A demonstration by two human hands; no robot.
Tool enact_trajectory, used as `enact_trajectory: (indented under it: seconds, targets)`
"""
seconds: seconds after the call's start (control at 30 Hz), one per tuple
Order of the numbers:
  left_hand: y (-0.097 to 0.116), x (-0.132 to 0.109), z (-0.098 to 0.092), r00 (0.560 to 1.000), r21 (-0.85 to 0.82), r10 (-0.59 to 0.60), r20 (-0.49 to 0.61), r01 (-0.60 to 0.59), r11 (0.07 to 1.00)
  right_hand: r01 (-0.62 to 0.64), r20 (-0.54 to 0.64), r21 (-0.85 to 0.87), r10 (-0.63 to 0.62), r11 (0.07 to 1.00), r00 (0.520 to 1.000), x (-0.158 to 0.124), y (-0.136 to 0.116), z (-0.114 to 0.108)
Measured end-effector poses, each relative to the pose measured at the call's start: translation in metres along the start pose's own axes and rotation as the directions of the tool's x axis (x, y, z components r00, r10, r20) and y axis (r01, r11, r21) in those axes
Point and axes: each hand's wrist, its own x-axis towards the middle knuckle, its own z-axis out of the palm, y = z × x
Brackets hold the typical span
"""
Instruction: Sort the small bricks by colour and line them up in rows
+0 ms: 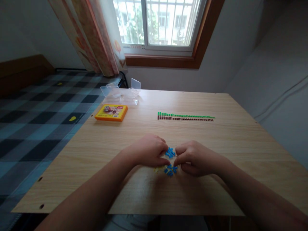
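Note:
Two small heaps of blue pieces lie on the wooden table, the farther heap [170, 152] between my hands and the nearer heap [170, 170] closer to me, mixed with a few yellow pieces [157, 169]. My left hand [154, 151] is at the left of the farther heap, thumb and forefinger apart, its thumb beside the nearer heap. From the right, my right hand [191, 158] reaches in with curled fingers, its forefinger pointing down at the upper edge of the nearer heap. Whether its fingertips hold a piece is too small to tell.
Beyond my hands, a green row [180, 115] and a dark red row [180, 118] of small pieces run across the table [240, 144]. An orange-yellow box [111, 113] and clear plastic packaging [122, 95] lie at the back left. A checked bed [48, 109] stands left.

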Motion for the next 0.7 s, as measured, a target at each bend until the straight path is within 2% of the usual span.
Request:
enact_trajectory:
  seconds: [0.3, 0.47, 0.7]
  targets:
    - [-0.0004, 0.0018, 0.0046, 1.0, -0.001, -0.017, 0.026, 0.017, 1.0, -0.019, 0.06, -0.028, 0.021, 0.999, 0.998, 0.0003, -0.0014, 0.0048]
    - [0.0005, 0.0015, 0.0046, 1.0, -0.012, -0.004, 0.001, 0.004, 1.0, -0.011, 0.067, -0.06, 0.015, 0.998, 0.998, 0.0023, -0.0017, 0.0056]
    - [0.0009, 0.0008, 0.0061, 1.0, 0.016, -0.008, 0.025, 0.008, 1.0, -0.017, 0.034, -0.092, 0.02, 0.996, 0.999, 0.0, 0.0004, 0.0026]
